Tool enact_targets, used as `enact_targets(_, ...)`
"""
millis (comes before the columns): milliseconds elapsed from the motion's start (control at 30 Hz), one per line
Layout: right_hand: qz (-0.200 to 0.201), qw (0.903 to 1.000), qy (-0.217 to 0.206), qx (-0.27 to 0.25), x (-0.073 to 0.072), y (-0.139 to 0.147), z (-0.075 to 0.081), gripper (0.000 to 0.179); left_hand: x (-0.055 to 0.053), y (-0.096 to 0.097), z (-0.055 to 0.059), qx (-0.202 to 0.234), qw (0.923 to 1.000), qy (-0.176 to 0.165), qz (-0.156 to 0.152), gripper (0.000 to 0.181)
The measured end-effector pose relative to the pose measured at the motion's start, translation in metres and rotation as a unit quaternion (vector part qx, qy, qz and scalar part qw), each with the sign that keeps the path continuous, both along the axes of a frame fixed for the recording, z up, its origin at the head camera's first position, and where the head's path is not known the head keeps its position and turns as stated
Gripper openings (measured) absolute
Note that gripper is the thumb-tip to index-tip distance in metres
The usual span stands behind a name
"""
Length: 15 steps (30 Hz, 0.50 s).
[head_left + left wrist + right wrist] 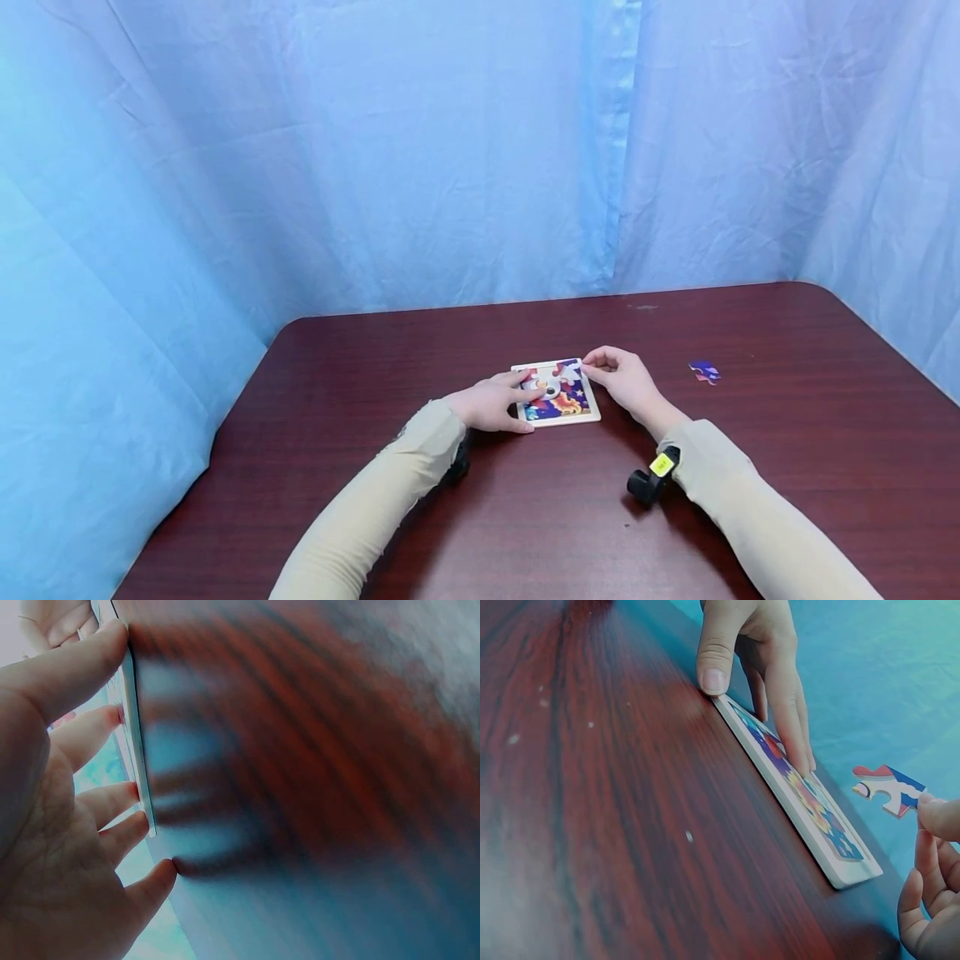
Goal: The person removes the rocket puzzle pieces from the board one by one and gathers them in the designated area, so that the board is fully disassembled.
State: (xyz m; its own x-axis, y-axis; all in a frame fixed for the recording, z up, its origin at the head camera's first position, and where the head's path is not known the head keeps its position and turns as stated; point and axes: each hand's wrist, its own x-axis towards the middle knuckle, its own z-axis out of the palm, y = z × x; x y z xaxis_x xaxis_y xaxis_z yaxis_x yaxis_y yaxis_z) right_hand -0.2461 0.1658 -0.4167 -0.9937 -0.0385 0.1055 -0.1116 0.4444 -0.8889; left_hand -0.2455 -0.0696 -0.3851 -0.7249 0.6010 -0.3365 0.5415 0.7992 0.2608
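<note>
A small jigsaw puzzle in a white frame point(567, 422) lies on the table, showing a colourful picture with purple, orange and white parts. My left hand point(491, 404) rests on its left side, thumb at the near edge and fingers spread over the picture. At the far right corner, my right hand point(626, 385) pinches a puzzle piece point(911, 797) between thumb and fingertips. That piece is red, white and blue, and the right wrist view has it raised above the frame. In the left wrist view the puzzle is mostly hidden behind the left hand's fingers.
One loose purple puzzle piece point(705, 372) lies to the right of the right hand. The dark red wooden table point(555, 517) ends at blue curtains point(465, 167) behind and at both sides. A black camera point(651, 483) sticks out from the right wrist.
</note>
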Motion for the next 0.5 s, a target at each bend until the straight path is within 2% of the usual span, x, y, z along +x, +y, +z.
enact_targets(500, 0.013, 0.9991, 0.013, 0.037, 0.014, 0.032, 0.006, 0.018, 0.000, 0.001, -0.002, 0.002, 0.9999, 0.008, -0.010, 0.067)
